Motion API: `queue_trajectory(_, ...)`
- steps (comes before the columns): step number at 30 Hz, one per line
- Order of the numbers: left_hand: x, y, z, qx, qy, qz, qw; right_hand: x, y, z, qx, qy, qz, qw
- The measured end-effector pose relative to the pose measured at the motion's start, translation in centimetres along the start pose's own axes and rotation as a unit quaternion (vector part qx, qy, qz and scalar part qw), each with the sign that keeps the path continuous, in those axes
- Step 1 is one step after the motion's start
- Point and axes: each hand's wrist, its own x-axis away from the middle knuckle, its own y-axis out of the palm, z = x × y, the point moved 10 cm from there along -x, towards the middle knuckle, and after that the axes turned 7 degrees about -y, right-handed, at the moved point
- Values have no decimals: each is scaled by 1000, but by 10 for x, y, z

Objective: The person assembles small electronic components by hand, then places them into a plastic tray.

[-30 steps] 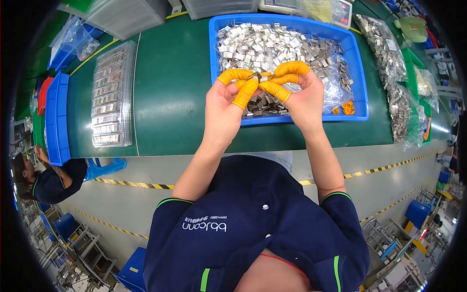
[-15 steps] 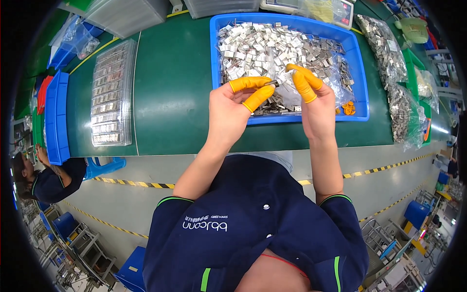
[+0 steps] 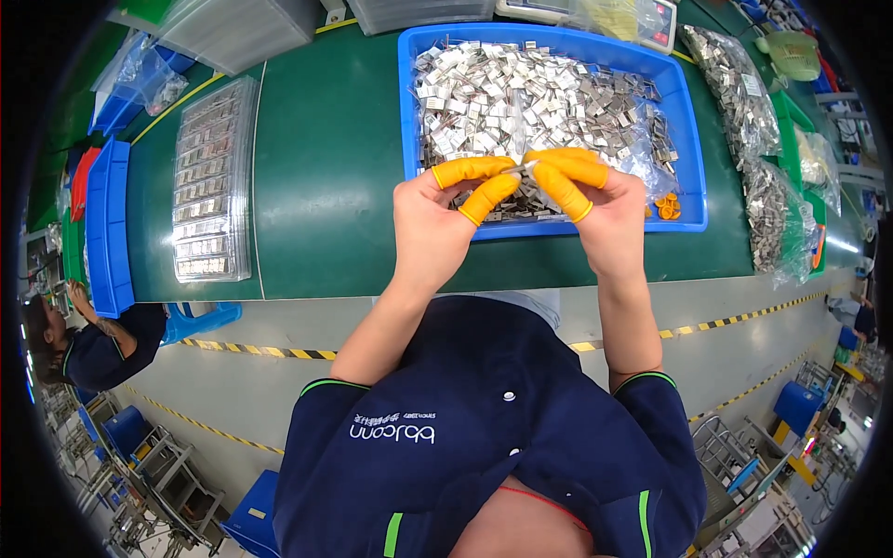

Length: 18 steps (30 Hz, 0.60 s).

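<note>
Over the near side of a blue tray my two hands meet at a small metal connector. My left hand, with orange finger cots on thumb and forefinger, pinches its left end. On the other end close the orange-capped thumb and fingers of my right hand; the fingertips hide much of the piece. Heaped in the tray are many small silvery metal pieces, some with thin leads. Several loose orange finger cots sit in its near right corner.
Clear plastic trays filled with rows of metal parts lie on the green table at left. Beyond them is a blue bin. Bags of metal parts lie at right, a scale behind. A co-worker sits far left.
My right hand has moved left and nearer, from apart to meeting my left fingertips at the connector. My left hand has shifted slightly and keeps its pinch.
</note>
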Motion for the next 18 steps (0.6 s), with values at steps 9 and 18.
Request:
queue_trajectory(9, 2, 19, 3, -160, -49, -182, 969, 17, 23, 35, -199, 256, -175, 930)
queue_trajectory(18, -27, 28, 11, -138, -61, -170, 974, -21, -25, 21, -9, 106, -38, 994)
